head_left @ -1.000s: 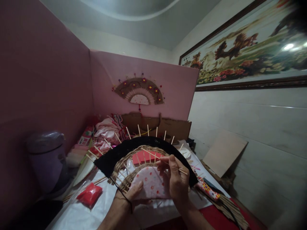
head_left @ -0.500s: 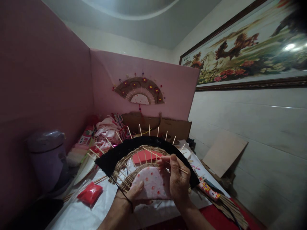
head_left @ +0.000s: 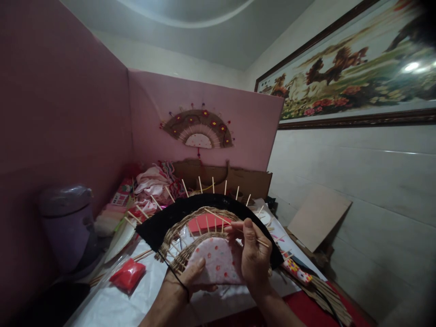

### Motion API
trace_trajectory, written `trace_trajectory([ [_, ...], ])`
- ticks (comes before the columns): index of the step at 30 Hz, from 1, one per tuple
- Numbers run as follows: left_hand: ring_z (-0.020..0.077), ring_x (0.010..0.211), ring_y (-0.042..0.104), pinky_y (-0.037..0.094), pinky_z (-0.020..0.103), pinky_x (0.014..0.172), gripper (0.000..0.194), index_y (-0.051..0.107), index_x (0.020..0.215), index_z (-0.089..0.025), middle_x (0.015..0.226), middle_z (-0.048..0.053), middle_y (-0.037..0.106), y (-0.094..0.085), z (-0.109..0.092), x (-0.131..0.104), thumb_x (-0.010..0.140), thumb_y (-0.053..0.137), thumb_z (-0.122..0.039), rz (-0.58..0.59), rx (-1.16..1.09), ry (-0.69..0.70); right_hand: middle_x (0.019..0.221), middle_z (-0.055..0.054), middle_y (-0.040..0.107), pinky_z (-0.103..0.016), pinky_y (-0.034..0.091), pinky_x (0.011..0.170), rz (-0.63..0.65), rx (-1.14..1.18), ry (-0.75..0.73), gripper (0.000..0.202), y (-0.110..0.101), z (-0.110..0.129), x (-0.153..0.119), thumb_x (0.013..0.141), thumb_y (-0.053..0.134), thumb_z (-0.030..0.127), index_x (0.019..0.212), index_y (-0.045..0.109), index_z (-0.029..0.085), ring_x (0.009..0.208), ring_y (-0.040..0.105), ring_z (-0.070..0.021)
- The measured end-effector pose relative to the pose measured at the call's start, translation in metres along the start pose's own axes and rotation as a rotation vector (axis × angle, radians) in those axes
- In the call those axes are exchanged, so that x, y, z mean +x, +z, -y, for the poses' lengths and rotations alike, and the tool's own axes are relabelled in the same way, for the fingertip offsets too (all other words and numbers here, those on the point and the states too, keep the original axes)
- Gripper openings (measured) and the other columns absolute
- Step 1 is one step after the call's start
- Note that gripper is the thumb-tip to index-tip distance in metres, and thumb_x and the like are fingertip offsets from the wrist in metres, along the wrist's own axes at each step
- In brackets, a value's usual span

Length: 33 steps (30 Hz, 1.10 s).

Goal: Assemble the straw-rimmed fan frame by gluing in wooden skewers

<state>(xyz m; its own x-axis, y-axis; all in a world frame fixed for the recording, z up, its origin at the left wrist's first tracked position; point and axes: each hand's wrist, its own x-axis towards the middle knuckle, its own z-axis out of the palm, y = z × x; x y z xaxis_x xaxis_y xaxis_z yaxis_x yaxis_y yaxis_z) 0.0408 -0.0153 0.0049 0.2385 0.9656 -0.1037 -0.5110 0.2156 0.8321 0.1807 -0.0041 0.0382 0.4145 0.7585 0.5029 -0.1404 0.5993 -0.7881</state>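
Note:
A handmade fan (head_left: 153,231) is held up above the table, with a black outer band, woven cord rows and pale sticks poking past its top edge. At its base sits a half-round white cloth pad with red dots (head_left: 216,261). My left hand (head_left: 195,274) grips this base from the lower left, thumb on the front and fingers behind. My right hand (head_left: 254,245) pinches a thin wooden stick (head_left: 217,215), slanted across the woven part, its tip at the cord under the black band. A black cord hangs from the fan's left corner across my left wrist.
On the white-covered table (head_left: 156,299) lies a red packet (head_left: 127,274). Red paper (head_left: 207,222) shows behind the fan. Corrugated strips and flowered material (head_left: 299,271) lie at the right. A finished fan (head_left: 200,127) hangs on the pink panel. A lilac bin (head_left: 68,231) stands left.
The fan has shifted very slightly to the right. Both hands keep the same grip, and the stick's tip stays at the woven cord.

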Motion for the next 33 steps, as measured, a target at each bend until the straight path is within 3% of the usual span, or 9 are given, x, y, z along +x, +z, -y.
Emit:
trace_trajectory([
  [4, 0.0225, 0.055, 0.064, 0.052, 0.032, 0.044, 0.054, 0.067, 0.1, -0.011, 0.083, 0.014, 0.071, -0.002, 0.005, 0.002, 0.053, 0.081, -0.035, -0.007, 0.0, 0.043, 0.062, -0.005, 0.068, -0.023, 0.046, 0.046, -0.033, -0.013, -0.02, 0.038, 0.0, 0.0, 0.001, 0.085, 0.054, 0.048, 0.075, 0.068, 0.014, 0.05, 0.061, -0.0133],
  [9, 0.0301, 0.065, 0.066, 0.053, 0.036, 0.045, 0.061, 0.063, 0.103, -0.01, 0.087, 0.016, 0.071, -0.005, 0.009, 0.004, 0.051, 0.082, -0.035, -0.064, 0.016, 0.055, 0.06, -0.004, 0.067, -0.023, 0.046, 0.045, -0.047, -0.001, -0.007, 0.037, -0.001, -0.002, 0.002, 0.08, 0.06, 0.048, 0.072, 0.067, 0.013, 0.047, 0.059, -0.013],
  [12, 0.0301, 0.069, 0.066, 0.054, 0.036, 0.048, 0.064, 0.062, 0.111, -0.011, 0.092, 0.017, 0.07, -0.008, 0.01, 0.005, 0.055, 0.08, -0.037, -0.054, 0.042, 0.069, 0.062, -0.004, 0.068, -0.023, 0.045, 0.045, -0.056, 0.069, 0.01, 0.034, -0.002, -0.003, 0.004, 0.08, 0.061, 0.047, 0.074, 0.066, 0.014, 0.048, 0.06, -0.0133],
  [17, 0.0303, 0.072, 0.066, 0.054, 0.037, 0.052, 0.069, 0.061, 0.115, -0.011, 0.094, 0.019, 0.069, -0.011, 0.009, 0.006, 0.055, 0.078, -0.041, 0.006, 0.036, 0.05, 0.064, -0.003, 0.068, -0.023, 0.045, 0.045, -0.049, 0.184, 0.149, 0.034, -0.002, -0.005, 0.011, 0.078, 0.063, 0.048, 0.075, 0.063, 0.014, 0.05, 0.06, -0.0136],
  [21, 0.03, 0.069, 0.066, 0.054, 0.036, 0.049, 0.068, 0.062, 0.112, -0.01, 0.092, 0.019, 0.07, -0.008, 0.007, 0.005, 0.053, 0.08, -0.039, -0.025, -0.01, 0.033, 0.064, -0.004, 0.068, -0.022, 0.043, 0.043, -0.02, 0.214, 0.231, 0.036, -0.001, -0.001, 0.016, 0.074, 0.067, 0.049, 0.076, 0.061, 0.014, 0.051, 0.061, -0.0144],
  [25, 0.0291, 0.065, 0.066, 0.054, 0.035, 0.045, 0.065, 0.062, 0.105, -0.009, 0.086, 0.017, 0.071, -0.007, 0.007, 0.006, 0.05, 0.083, -0.035, -0.097, -0.014, 0.042, 0.057, -0.003, 0.066, -0.021, 0.04, 0.039, -0.09, 0.206, 0.186, 0.039, -0.002, 0.005, 0.017, 0.074, 0.064, 0.052, 0.071, 0.06, 0.014, 0.044, 0.057, -0.0133],
  [29, 0.0321, 0.069, 0.067, 0.054, 0.036, 0.046, 0.068, 0.06, 0.106, -0.009, 0.087, 0.017, 0.07, -0.01, 0.008, 0.009, 0.048, 0.084, -0.035, -0.099, -0.049, 0.013, 0.049, -0.001, 0.061, -0.021, 0.038, 0.038, -0.193, 0.217, 0.138, 0.041, -0.005, 0.007, 0.018, 0.078, 0.059, 0.054, 0.064, 0.058, 0.014, 0.038, 0.052, -0.0112],
  [33, 0.0305, 0.068, 0.066, 0.054, 0.038, 0.047, 0.066, 0.057, 0.108, -0.009, 0.091, 0.016, 0.069, -0.01, 0.005, 0.008, 0.051, 0.082, -0.03, -0.126, -0.065, 0.042, 0.058, -0.002, 0.063, -0.021, 0.04, 0.042, -0.164, 0.195, -0.002, 0.039, -0.008, 0.007, 0.019, 0.083, 0.053, 0.051, 0.069, 0.061, 0.015, 0.048, 0.055, -0.0118],
])
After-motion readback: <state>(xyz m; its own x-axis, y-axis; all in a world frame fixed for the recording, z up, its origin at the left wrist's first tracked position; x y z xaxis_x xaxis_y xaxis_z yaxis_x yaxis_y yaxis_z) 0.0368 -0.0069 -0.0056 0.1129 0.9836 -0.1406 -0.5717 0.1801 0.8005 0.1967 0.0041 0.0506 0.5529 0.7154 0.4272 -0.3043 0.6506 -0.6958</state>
